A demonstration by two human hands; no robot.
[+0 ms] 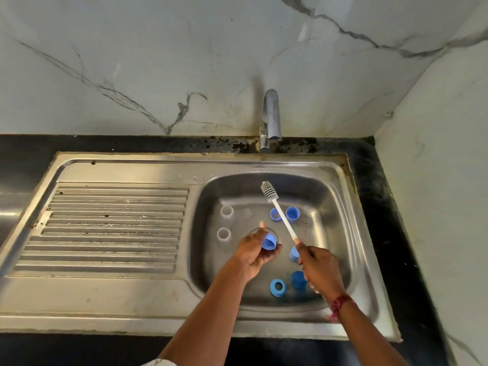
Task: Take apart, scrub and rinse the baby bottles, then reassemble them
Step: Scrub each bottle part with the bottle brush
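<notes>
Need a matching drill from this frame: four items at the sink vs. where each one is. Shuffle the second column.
Things
1. bottle brush
2. blue cap above the drain
3. blue ring lying flat
4. clear bottles

Places
A. standing at the left of the sink basin
B. gripped in the left hand
C. on the basin floor, near edge
D. gripped by its handle in the right hand

Pairs: 1-D, 2-B, 3-C, 4-A
</notes>
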